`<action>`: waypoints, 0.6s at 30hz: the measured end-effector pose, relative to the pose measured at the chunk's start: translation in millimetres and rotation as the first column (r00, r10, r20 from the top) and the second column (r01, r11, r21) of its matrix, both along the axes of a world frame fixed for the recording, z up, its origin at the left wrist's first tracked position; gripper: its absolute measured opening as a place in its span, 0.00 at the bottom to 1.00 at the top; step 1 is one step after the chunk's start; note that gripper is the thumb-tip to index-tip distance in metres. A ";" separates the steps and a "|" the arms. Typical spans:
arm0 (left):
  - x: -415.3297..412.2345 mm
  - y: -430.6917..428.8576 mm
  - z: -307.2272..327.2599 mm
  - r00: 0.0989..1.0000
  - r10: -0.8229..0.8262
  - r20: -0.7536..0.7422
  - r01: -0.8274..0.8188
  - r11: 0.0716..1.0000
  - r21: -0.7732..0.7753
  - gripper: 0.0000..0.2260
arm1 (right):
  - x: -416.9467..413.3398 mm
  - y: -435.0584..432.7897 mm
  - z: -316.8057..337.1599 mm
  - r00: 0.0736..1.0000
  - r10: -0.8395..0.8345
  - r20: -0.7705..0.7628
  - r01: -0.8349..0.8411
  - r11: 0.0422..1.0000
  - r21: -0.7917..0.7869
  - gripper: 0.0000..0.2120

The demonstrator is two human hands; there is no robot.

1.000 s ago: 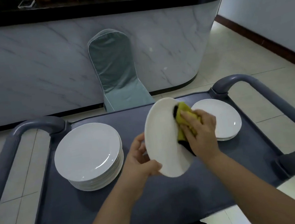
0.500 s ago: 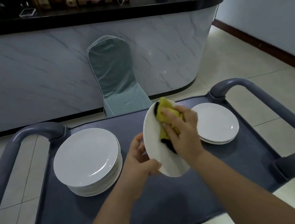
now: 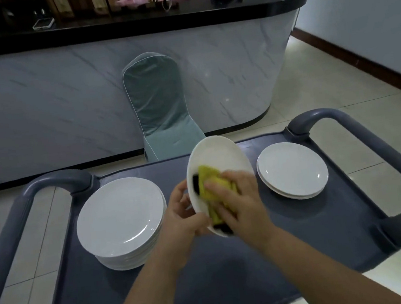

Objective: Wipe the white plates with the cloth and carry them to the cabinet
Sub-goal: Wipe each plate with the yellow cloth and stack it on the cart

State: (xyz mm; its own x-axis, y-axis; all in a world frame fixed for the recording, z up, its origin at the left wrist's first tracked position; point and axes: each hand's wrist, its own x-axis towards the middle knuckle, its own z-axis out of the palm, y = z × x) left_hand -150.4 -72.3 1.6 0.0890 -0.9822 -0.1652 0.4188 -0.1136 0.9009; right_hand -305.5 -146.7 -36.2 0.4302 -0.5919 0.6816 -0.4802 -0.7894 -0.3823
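The left hand (image 3: 182, 219) pinches the lower rim of a tilted white plate (image 3: 217, 165) held over the cart (image 3: 234, 285), while the right hand (image 3: 240, 202) presses a yellow cloth (image 3: 213, 183) flat against its face — wiping is mid-way. Left of the hands sits a tall stack (image 3: 121, 221); right of them a short stack (image 3: 292, 170), likely wiped already. No cabinet is in view — carrying appears not yet begun.

Glossy glazed white plates (image 3: 119, 212) are noted; cloth (image 3: 214, 182) soft (yellow, woven); cart (image 3: 233, 273) top matt plastic.
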 end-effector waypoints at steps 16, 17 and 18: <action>17.4 -7.4 6.6 0.992 0.002 0.126 0.002 0.999 -0.036 0.31 | -57.7 4.8 -29.7 0.995 -0.018 -0.096 0.026 0.996 0.082 0.15; 21.6 -8.7 7.8 0.987 0.024 0.161 -0.016 0.999 -0.051 0.29 | -70.3 -0.6 -32.1 0.989 -0.130 -0.064 0.140 0.974 0.179 0.17; 25.1 -10.8 9.1 0.980 0.054 0.193 -0.042 0.997 -0.065 0.26 | -79.7 -7.1 -30.8 0.969 -0.246 -0.027 0.243 0.924 0.295 0.20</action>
